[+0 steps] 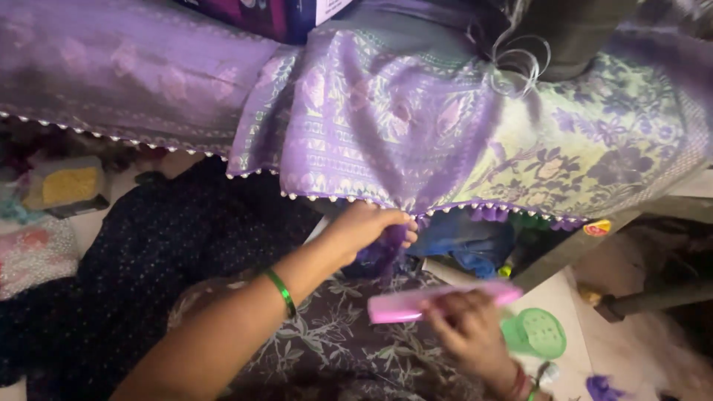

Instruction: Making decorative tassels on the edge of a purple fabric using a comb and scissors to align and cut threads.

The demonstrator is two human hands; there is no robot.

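A bunch of purple threads, a tassel (386, 249), hung from the beaded border of a lilac patterned cloth (386, 119) that was draped across the far part of the scene, and it sat just left of the centre, directly below the hem. The left hand (368, 226) had its fingers pressed together around the top of the tassel, pinching it right at the hem. Nearer and to the right, the right hand (468, 330) was closed around a flat pink comb (442, 301), held level just below the tassel and apart from it. To comb such a tassel well, it seemed wise to keep the pinch tight at the knot so the pull would not drag on the border beads, to start the teeth near the loose ends, and to stroke downward in short passes. A green bangle (282, 292) circled the left wrist. Beneath the hands lay a floral-printed garment (327, 341) over the lap, with a dark dotted cloth (148, 260) to the left. A green plastic lidded tub (536, 333) stood just right of the right hand. A yellow sponge-like block (68, 186) sat at the far left.
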